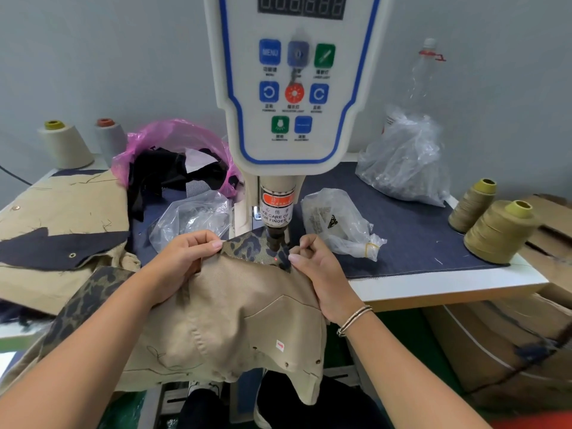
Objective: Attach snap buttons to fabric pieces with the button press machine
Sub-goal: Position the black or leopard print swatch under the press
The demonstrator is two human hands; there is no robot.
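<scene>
Tan cloth of a garment (223, 311) drapes over my lap and up onto the table edge (433, 286). My left hand (182, 261) pinches its camouflage-lined flap (247, 247) at one corner, fingers curled round the edge; my right hand (315, 267) pinches the other side. Between them a red light dot (275, 259) sits on the flap, under the plunger (275, 236) of the button press (294, 88). Farther back lie plastic bags (402, 168) and thread cones (495, 230).
</scene>
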